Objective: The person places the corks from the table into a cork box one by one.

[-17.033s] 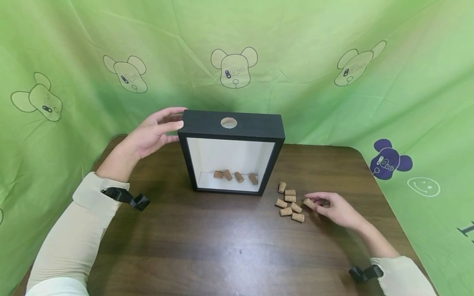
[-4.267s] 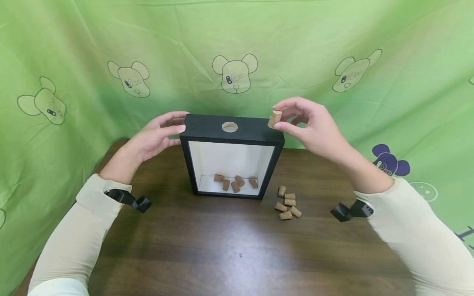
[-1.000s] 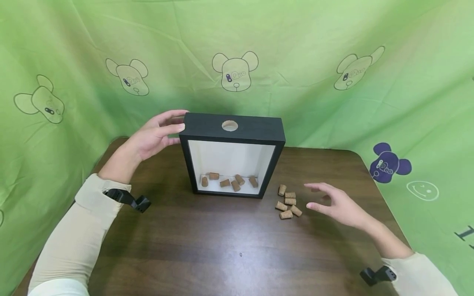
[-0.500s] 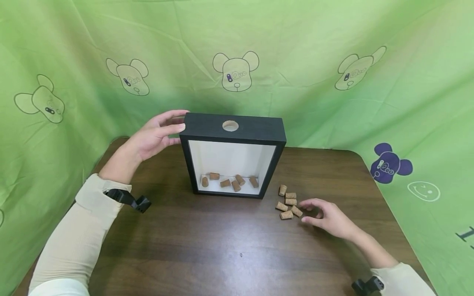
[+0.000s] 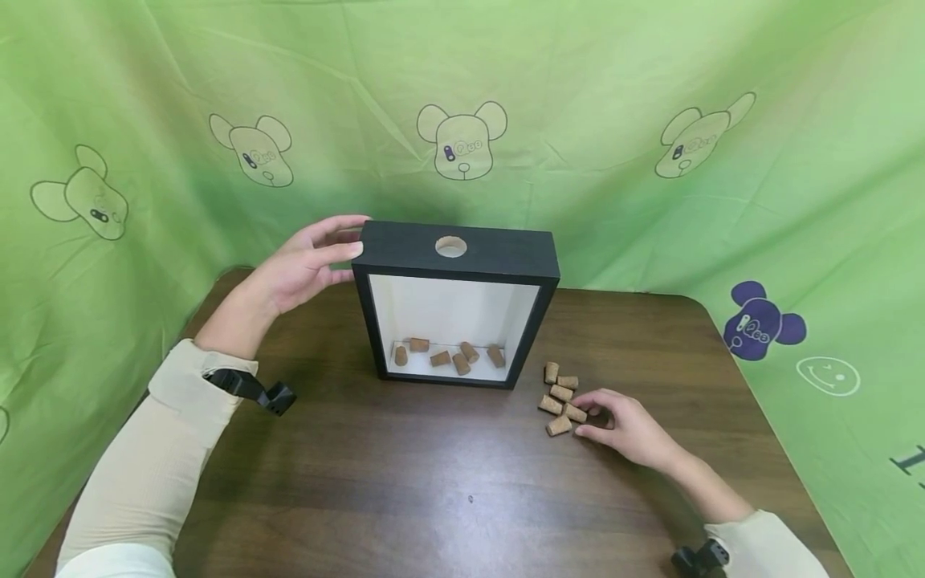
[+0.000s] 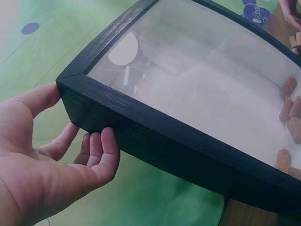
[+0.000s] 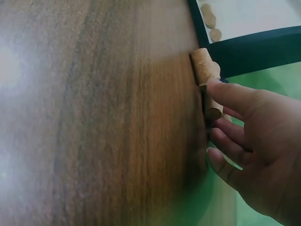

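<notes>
A black-framed display box [image 5: 462, 265] with a white back and a round hole in its top stands upright on the table. My left hand [image 5: 299, 265] grips its upper left corner, thumb at the front edge and fingers behind. In the left wrist view, the fingertips touch the box's dark side [image 6: 155, 134]. Several corks [image 5: 461, 364] lie inside on the white floor. To the right, my right hand [image 5: 629, 429] pinches a cork [image 5: 576, 413] at the edge of a loose group of corks [image 5: 550, 404]. The right wrist view shows the thumb against this cork [image 7: 214, 106].
The brown wooden table [image 5: 405, 482] carries everything. A green curtain [image 5: 614, 120] with printed bear heads surrounds its back and sides. Both wrists bear a black camera mount [image 5: 253, 387].
The right hand has moved left and closed on a cork, nudging neighbouring corks. Earlier it carried a cork above the box; more corks now lie inside. The left hand has kept its place.
</notes>
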Available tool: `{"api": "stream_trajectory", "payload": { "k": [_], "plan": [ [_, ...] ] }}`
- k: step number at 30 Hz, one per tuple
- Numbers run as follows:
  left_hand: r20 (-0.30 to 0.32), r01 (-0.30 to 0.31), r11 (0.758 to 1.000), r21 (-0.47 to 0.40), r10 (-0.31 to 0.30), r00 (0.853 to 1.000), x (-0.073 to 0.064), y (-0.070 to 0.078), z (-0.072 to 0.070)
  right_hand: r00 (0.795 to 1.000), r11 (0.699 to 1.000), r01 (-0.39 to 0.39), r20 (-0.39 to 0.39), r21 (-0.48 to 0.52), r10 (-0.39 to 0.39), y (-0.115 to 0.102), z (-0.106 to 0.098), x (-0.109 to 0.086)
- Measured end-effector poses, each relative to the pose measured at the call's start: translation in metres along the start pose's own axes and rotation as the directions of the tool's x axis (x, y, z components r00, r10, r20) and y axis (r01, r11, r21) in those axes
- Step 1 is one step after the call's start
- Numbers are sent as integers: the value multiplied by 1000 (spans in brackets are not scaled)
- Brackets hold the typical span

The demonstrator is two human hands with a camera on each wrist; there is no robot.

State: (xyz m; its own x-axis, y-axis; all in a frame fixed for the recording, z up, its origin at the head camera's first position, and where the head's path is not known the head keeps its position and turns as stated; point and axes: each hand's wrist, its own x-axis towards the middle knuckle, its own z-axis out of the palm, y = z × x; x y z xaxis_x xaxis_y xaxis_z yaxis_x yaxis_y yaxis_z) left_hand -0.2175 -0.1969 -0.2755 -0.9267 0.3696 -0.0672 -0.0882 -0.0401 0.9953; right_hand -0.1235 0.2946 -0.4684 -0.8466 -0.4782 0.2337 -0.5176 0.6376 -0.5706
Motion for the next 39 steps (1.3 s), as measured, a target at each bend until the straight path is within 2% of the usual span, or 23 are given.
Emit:
{"api": "stream_trajectory", "payload": {
  "k": [4, 18, 28, 39],
  "plan": [
    [-1, 4, 1000, 0, -4, 1000, 0, -1, 0, 999, 999, 31, -10, -13, -31, -1, 4, 2],
    [0, -1, 1000, -2, 1, 1000, 0, -2, 0, 1000, 1000, 1, -31, -16, -2, -1, 5, 3],
    [0, -2, 1000, 2, 2, 1000, 0, 0, 1, 997, 998, -40, -61, -49, 37, -3, -16, 2],
    [-3, 2, 1000, 6, -2, 1000, 0, 1, 1, 995, 995, 6, -100, -98, -16, -13, -50, 9]
  ]
}}
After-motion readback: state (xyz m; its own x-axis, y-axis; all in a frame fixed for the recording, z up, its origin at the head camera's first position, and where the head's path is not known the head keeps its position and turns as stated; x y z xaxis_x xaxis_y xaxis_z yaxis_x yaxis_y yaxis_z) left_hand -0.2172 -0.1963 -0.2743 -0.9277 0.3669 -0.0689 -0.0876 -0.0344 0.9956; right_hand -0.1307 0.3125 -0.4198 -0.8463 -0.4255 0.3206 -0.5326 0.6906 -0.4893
